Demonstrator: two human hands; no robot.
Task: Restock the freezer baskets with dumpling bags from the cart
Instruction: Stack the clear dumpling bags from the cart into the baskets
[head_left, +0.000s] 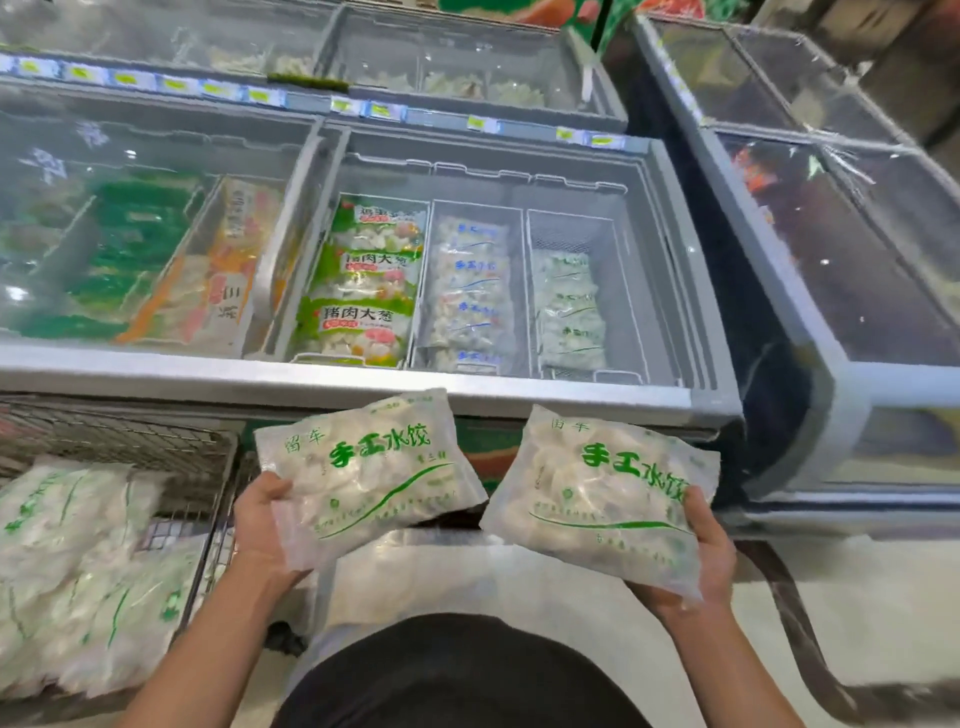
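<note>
Your left hand (262, 525) grips one dumpling bag (366, 470) and your right hand (709, 553) another (597, 499), both short of the freezer rim (363, 387); lay them flat into the one o'clock basket (582, 301), apparently half-filled with matching green-print bags.

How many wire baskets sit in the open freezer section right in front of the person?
3. The left basket holds green-labelled bags, the middle basket blue-printed bags, and the right basket green-printed bags, with its far end bare. Others under the neighbouring glass lids may be hidden.
</note>
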